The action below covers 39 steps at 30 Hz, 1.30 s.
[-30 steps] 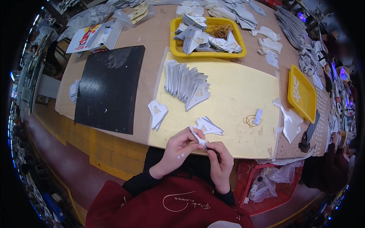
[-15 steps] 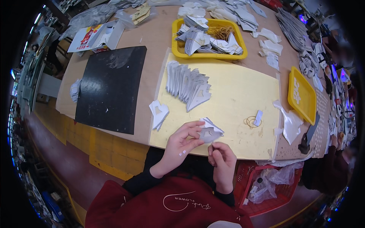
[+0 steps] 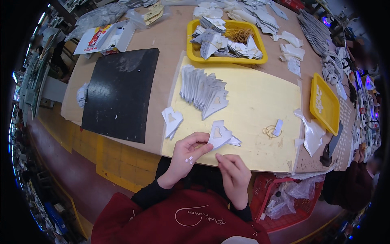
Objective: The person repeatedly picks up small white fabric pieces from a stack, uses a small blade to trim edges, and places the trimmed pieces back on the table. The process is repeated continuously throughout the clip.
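Note:
My left hand [image 3: 185,157] pinches a small fanned stack of grey-white cut pieces [image 3: 224,141] between thumb and fingers, above the front edge of the yellow sheet. The top piece has a cut-out near its middle. Several tiny white bits [image 3: 189,159] stick to the skin at the base of that thumb. Just right of and below the stack, my right hand [image 3: 235,175] is closed, thumb and fingertips together; whatever is between them is too small to make out. Beyond lies a long overlapping row of similar pieces [image 3: 203,89], with a smaller bunch [image 3: 172,121] to the left.
A yellow tray [image 3: 227,60] holding bundled pieces and rubber bands stands at the back. Rubber bands [image 3: 269,131] and a white scrap lie right on the sheet. A black board [image 3: 122,97] is left, another yellow tray [image 3: 327,118] right, a red crate [image 3: 302,207] below the table edge.
My left hand has turned the stack so the cut-out top piece faces up. More white bits show on that hand. My right hand has shifted slightly left and down, fingers still together.

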Available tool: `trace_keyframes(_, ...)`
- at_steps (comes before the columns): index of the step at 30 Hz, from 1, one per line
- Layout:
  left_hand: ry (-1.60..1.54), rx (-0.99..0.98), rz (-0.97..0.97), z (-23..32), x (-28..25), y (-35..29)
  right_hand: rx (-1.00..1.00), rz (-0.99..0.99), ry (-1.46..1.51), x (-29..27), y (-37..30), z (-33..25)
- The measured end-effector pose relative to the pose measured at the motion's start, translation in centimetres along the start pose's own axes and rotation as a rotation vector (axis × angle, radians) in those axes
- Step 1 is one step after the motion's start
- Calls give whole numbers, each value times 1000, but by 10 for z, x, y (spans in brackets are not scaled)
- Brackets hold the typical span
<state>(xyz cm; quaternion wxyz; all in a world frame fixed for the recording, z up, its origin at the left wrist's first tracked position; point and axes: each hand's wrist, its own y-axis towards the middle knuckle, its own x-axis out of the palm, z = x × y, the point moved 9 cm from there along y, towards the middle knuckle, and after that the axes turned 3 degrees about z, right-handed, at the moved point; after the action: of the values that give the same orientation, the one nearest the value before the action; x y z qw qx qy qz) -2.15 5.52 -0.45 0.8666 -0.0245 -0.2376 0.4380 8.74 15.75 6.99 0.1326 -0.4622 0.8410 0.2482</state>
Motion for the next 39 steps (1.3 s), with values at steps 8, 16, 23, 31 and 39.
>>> trace_keyframes(8, 27, 61, -94, 9, 20, -10, 46, 181, 19, -13, 2, 12)
trace_keyframes(16, -40, 45, -87, 7, 21, -15, 48, 193, 72, -12, 2, 9)
trace_keyframes(23, -186, -13, -70, 5, 26, -21, 71, 249, 110, -12, -2, 5)
trace_keyframes(31, -137, 61, -110, 18, 32, -31, -66, 269, -1, -22, -6, -14)
trace_keyframes(39, -258, -32, -39, 23, 19, -47, 140, 532, 438, -56, -51, 20)
